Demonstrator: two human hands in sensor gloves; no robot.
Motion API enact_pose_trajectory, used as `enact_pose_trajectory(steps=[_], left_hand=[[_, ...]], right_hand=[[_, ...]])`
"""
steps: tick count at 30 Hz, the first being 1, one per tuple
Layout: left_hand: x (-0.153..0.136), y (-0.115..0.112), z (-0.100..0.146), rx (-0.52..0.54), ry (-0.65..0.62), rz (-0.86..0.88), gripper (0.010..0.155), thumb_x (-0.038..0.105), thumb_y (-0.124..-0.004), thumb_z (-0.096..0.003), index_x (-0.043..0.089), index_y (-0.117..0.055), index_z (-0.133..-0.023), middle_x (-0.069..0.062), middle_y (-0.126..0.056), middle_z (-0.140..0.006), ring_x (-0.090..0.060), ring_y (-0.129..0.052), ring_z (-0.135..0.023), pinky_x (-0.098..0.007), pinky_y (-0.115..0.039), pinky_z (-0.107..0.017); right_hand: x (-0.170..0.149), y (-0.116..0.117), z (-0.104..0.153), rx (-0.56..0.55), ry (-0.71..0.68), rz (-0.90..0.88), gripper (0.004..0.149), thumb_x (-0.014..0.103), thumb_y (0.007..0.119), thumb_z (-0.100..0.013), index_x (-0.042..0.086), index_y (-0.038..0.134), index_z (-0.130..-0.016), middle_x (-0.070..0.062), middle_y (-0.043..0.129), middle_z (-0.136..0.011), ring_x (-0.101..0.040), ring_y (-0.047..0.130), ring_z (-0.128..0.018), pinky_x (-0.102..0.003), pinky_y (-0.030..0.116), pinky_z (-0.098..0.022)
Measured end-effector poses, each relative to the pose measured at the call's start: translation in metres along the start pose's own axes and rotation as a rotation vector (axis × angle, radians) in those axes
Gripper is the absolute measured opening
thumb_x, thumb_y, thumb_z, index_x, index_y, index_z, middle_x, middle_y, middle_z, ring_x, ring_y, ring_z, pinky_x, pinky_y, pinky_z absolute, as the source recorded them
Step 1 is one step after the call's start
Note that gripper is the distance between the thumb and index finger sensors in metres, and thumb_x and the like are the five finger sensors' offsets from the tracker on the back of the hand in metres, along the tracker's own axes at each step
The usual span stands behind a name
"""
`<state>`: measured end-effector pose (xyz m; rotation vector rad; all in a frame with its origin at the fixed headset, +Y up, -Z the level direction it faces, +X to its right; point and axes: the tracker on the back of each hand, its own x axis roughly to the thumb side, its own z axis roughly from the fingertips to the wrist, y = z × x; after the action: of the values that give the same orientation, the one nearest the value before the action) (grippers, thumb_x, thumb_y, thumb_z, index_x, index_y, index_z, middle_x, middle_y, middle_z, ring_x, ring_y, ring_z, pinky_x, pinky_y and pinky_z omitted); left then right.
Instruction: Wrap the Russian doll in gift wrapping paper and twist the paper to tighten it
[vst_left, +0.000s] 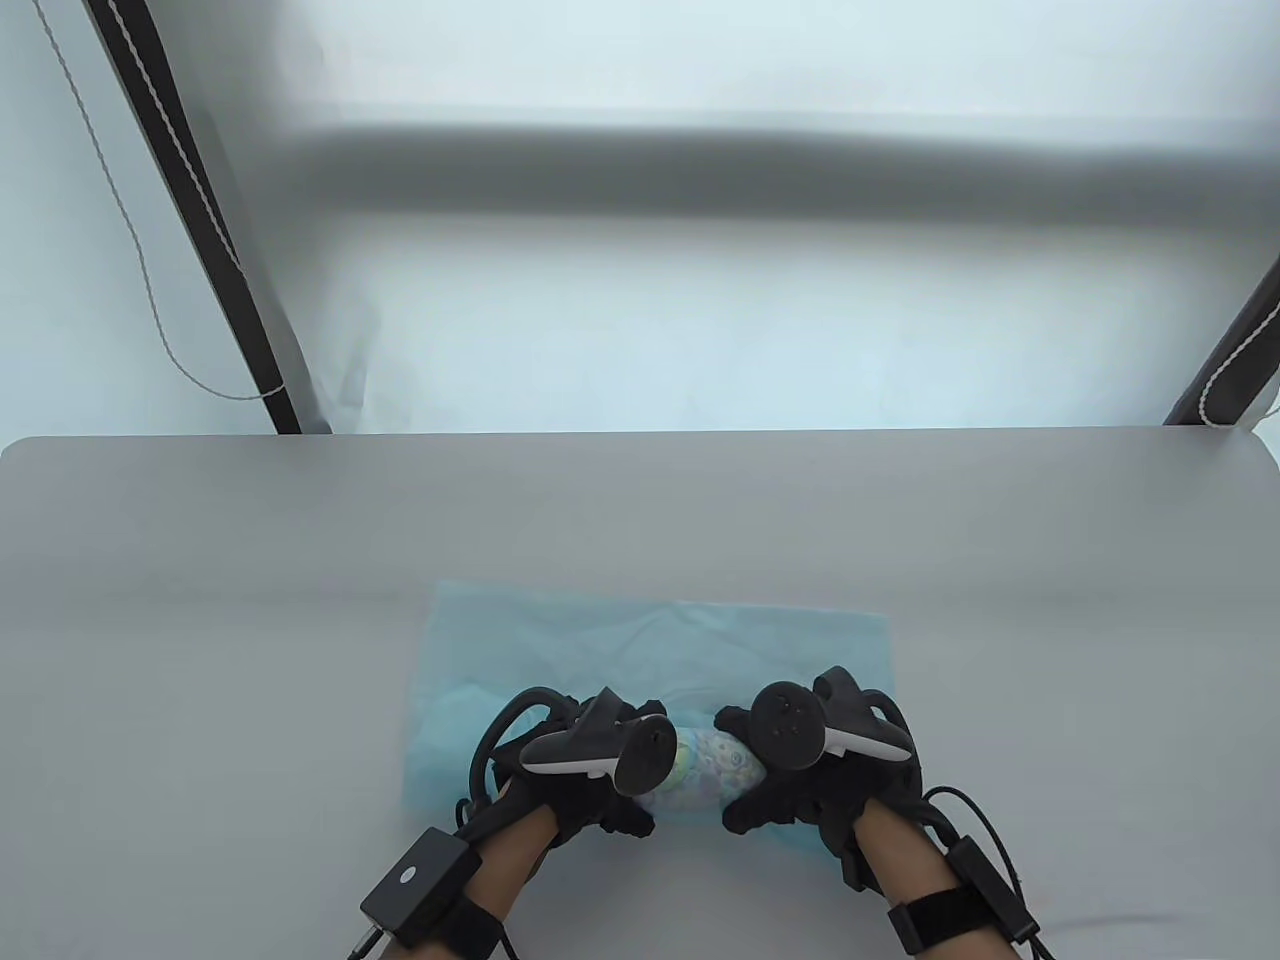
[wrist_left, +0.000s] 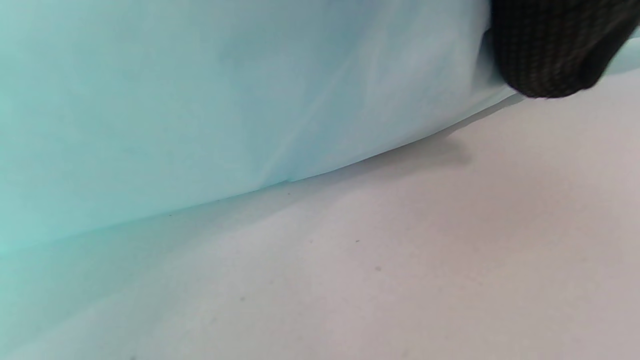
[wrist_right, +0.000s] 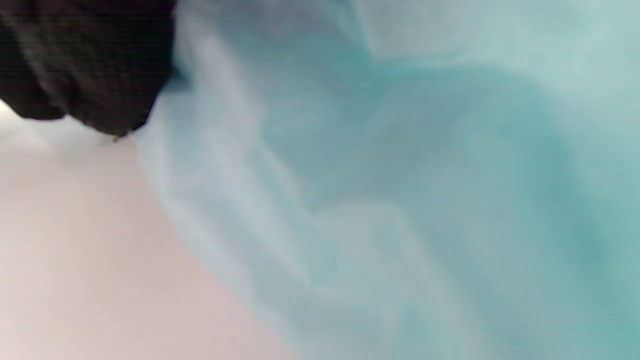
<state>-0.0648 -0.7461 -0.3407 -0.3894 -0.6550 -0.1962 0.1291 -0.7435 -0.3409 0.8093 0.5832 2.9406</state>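
Near the front edge of the counter (vst_left: 200, 600), the Russian doll (vst_left: 705, 768) lies on its side on the light blue wrapping paper (vst_left: 660, 640), between both hands. Left hand (vst_left: 575, 770) and right hand (vst_left: 800, 765) each curl their grip round one end of the doll. Both wrist views show only a dark fingertip (wrist_left: 550, 50) against blue paper.

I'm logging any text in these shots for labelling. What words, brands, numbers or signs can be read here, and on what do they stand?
No readable text in any view.
Doll: a coloured pattern, no letters to be made out.
Paper: plain light blue, unprinted.
Wrist box on the left arm: a small round pale mark, too small to read.
Trackers on the left hand and right hand: no legible marking.
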Motion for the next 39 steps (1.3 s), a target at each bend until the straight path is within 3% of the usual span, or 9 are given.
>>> enact_pose_trajectory(steps=[4, 7, 10, 13, 16, 20, 26, 34, 39], left_hand=[[-0.007, 0.0, -0.002, -0.058, -0.022, 0.103, 0.11, 0.07, -0.089, -0.0373, 0.015, -0.034, -0.115, -0.012, -0.067, -0.117, -0.04, -0.078, -0.099, -0.067, -0.061, -0.07], [-0.012, -0.002, -0.001, -0.075, -0.031, 0.151, 0.11, 0.07, -0.088, -0.0377, 0.015, -0.034, -0.115, -0.012, -0.067, -0.117, -0.04, -0.077, -0.1, -0.067, -0.06, -0.07], [-0.011, -0.005, 0.002, -0.056, -0.025, 0.149, 0.11, 0.07, -0.087, -0.038, 0.016, -0.031, -0.115, -0.011, -0.063, -0.119, -0.04, -0.073, -0.103, -0.069, -0.055, -0.072], [-0.004, -0.005, 0.006, -0.099, 0.077, 0.038, 0.112, 0.072, -0.083, -0.0377, 0.022, -0.02, -0.116, -0.012, -0.054, -0.123, -0.043, -0.06, -0.109, -0.075, -0.042, -0.074], [0.003, -0.004, 0.008, -0.059, 0.105, -0.022, 0.112, 0.07, -0.083, -0.0389, 0.017, -0.02, -0.114, -0.015, -0.04, -0.125, -0.045, -0.048, -0.111, -0.075, -0.037, -0.074], [0.008, -0.008, 0.006, -0.008, 0.07, -0.06, 0.118, 0.062, -0.084, -0.043, 0.013, 0.006, -0.103, -0.018, -0.028, -0.124, -0.046, -0.046, -0.112, -0.075, -0.035, -0.075], [0.004, -0.005, 0.001, 0.097, 0.011, -0.029, 0.11, 0.065, -0.088, -0.039, 0.018, -0.018, -0.11, -0.012, -0.054, -0.121, -0.042, -0.071, -0.102, -0.071, -0.051, -0.073], [-0.012, -0.003, -0.002, -0.02, -0.035, 0.169, 0.107, 0.072, -0.085, -0.0388, 0.02, -0.031, -0.115, -0.013, -0.068, -0.116, -0.04, -0.084, -0.092, -0.065, -0.063, -0.069], [-0.017, -0.005, 0.0, -0.086, -0.034, 0.232, 0.107, 0.072, -0.085, -0.0397, 0.022, -0.028, -0.116, -0.011, -0.062, -0.119, -0.039, -0.074, -0.1, -0.068, -0.056, -0.072]], right_hand=[[0.021, 0.0, 0.006, -0.064, -0.018, 0.214, 0.109, 0.059, 0.093, -0.044, 0.011, 0.036, -0.124, -0.024, 0.061, -0.123, -0.043, 0.071, -0.106, -0.068, 0.055, -0.079], [0.028, 0.004, 0.004, -0.089, -0.016, 0.279, 0.107, 0.06, 0.093, -0.044, 0.011, 0.039, -0.122, -0.022, 0.067, -0.118, -0.04, 0.075, -0.102, -0.066, 0.057, -0.079], [0.025, 0.002, 0.003, -0.108, -0.027, 0.235, 0.102, 0.062, 0.094, -0.043, 0.012, 0.048, -0.12, -0.021, 0.075, -0.112, -0.038, 0.082, -0.095, -0.065, 0.061, -0.077], [0.025, -0.004, 0.003, -0.103, -0.023, 0.194, 0.101, 0.062, 0.097, -0.041, 0.012, 0.055, -0.118, -0.022, 0.08, -0.109, -0.037, 0.085, -0.091, -0.065, 0.063, -0.076], [0.022, -0.006, 0.002, -0.08, -0.012, 0.168, 0.101, 0.065, 0.095, -0.041, 0.011, 0.057, -0.118, -0.021, 0.083, -0.107, -0.036, 0.088, -0.089, -0.064, 0.065, -0.075], [0.006, -0.003, -0.002, 0.01, 0.011, -0.031, 0.101, 0.067, 0.092, -0.044, 0.008, 0.057, -0.118, -0.024, 0.083, -0.106, -0.038, 0.087, -0.088, -0.064, 0.065, -0.074], [-0.005, -0.001, -0.002, 0.048, 0.029, -0.048, 0.103, 0.064, 0.09, -0.046, 0.01, 0.045, -0.122, -0.024, 0.071, -0.116, -0.041, 0.078, -0.1, -0.066, 0.059, -0.077], [0.017, 0.002, 0.001, -0.065, 0.004, 0.229, 0.106, 0.063, 0.09, -0.045, 0.011, 0.039, -0.122, -0.023, 0.064, -0.121, -0.043, 0.07, -0.107, -0.067, 0.056, -0.079], [0.011, 0.002, -0.002, -0.04, -0.027, 0.122, 0.103, 0.066, 0.091, -0.044, 0.011, 0.048, -0.12, -0.022, 0.074, -0.113, -0.04, 0.079, -0.096, -0.065, 0.06, -0.078]])
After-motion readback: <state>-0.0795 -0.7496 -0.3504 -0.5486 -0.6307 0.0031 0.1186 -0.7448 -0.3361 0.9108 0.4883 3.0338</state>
